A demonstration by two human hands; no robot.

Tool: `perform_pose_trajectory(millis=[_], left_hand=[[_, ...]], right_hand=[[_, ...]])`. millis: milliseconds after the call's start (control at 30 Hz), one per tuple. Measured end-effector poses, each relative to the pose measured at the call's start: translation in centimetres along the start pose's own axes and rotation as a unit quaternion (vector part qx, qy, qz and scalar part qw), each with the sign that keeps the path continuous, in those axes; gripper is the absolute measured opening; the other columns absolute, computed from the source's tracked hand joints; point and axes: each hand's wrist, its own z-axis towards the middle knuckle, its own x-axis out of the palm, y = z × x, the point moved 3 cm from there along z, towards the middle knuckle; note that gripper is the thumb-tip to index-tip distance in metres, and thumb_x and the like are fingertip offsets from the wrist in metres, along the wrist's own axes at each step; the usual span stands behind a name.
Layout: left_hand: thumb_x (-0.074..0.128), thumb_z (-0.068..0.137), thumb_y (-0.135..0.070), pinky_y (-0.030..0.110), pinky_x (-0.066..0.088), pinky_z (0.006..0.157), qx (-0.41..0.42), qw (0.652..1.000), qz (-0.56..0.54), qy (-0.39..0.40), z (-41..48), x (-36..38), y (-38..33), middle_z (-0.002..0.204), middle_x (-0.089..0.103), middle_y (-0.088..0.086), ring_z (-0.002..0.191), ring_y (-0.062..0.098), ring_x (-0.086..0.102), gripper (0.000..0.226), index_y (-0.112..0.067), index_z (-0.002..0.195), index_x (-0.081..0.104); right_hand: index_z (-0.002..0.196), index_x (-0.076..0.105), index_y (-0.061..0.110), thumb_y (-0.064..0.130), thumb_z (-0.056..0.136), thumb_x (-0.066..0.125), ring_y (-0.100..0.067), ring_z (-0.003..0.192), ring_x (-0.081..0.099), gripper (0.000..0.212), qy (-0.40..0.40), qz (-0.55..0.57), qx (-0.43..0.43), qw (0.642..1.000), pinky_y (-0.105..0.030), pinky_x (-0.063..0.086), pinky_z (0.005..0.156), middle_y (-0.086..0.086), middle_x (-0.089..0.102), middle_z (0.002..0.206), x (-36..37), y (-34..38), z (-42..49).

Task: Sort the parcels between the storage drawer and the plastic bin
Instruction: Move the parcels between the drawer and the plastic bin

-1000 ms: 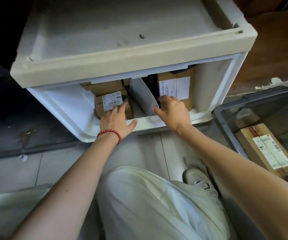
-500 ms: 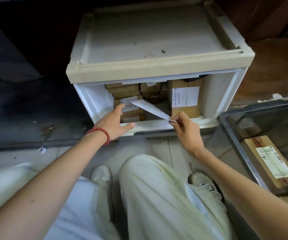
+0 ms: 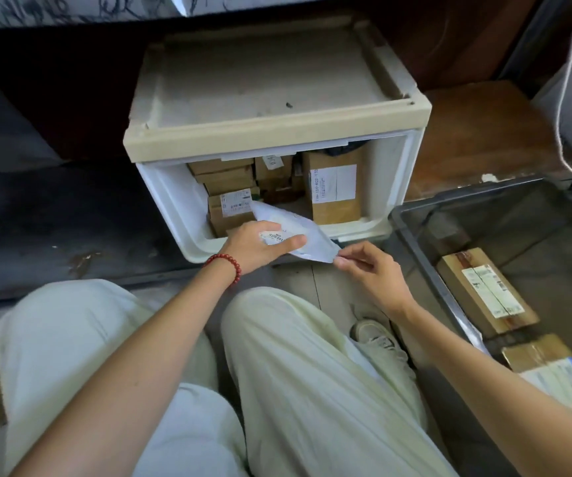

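Note:
A white storage drawer [image 3: 394,187] stands pulled out on the floor, packed with several brown cardboard parcels; the tallest [image 3: 334,192] is upright at the right. A flat white mailer [image 3: 306,235] lies over the drawer's front lip. My left hand [image 3: 260,247], with a red bead bracelet, grips the mailer over its label. My right hand [image 3: 368,270] pinches the mailer's near right corner. To the right sits a grey plastic bin [image 3: 415,256] holding a long brown parcel [image 3: 484,294] and another labelled parcel [image 3: 549,370].
My legs in pale trousers and a shoe [image 3: 377,335] fill the floor in front of the drawer. A dark mat [image 3: 54,228] lies to the left. A wooden surface [image 3: 477,132] and a hanging cord [image 3: 566,98] are at the right rear.
The white mailer has come out of the drawer and over its front lip. My left hand left the small box and now grips the mailer. The camera has drawn back.

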Motion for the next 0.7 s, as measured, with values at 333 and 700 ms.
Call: perform_pose_trajectory(millis=[333,700], left_hand=[[0.066,0.083,0.004,0.023,0.048,0.087,0.041,0.989,-0.137,-0.031,-0.4,-2.0,1.8,0.126,0.055,0.001,0.115,0.016,0.053,0.045,-0.027,0.114,0.057],[0.079,0.077,-0.021,0.021,0.052,0.077,0.000,0.981,-0.194,-0.029,-2.1,-2.0,1.0,0.110,0.063,-0.003,0.097,0.008,0.061,0.051,-0.017,0.122,0.053]], right_hand=[[0.145,0.033,0.013,0.046,0.085,0.068,-0.021,0.110,0.060,0.077,0.075,0.174,0.224,0.956,-0.035,0.049,0.090,-0.002,0.061,0.120,3.5,-0.3,2.0],[0.124,0.045,0.017,0.017,0.089,0.068,-0.011,0.075,0.065,0.042,0.030,0.133,0.106,0.985,-0.020,0.053,0.051,0.003,0.062,0.083,1.9,1.7,2.2]])
